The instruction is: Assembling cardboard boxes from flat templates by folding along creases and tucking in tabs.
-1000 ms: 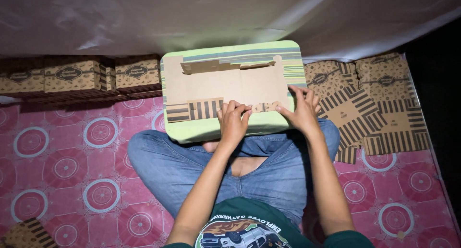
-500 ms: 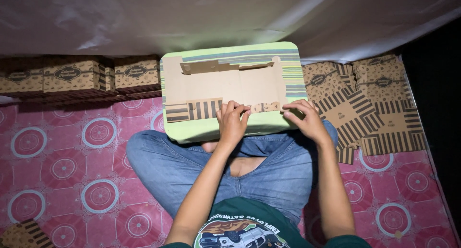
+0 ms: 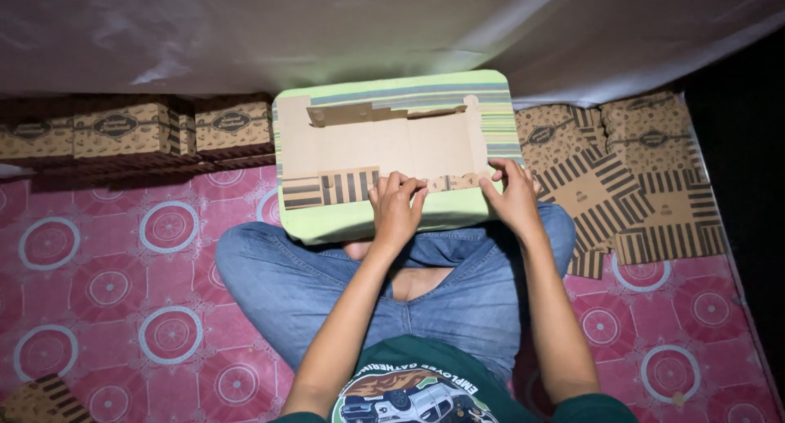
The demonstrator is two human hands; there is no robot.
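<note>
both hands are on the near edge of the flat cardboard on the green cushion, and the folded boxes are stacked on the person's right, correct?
Not quite: the head view shows the folded boxes on the person's left; flat cardboard sheets lie on the right. Both hands, left hand and right hand, do rest on the flat cardboard.

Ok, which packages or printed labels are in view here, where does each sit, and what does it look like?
Flat box blank: unfolded brown cardboard with a striped near edge, on a green striped cushion; left hand and right hand press that edge.
Assembled boxes: row at far left, brown, patterned, dark oval labels.
Flat blanks pile: right on the floor, brown with dark stripes.
Striped blank: bottom-left corner, partly cut off.
</note>
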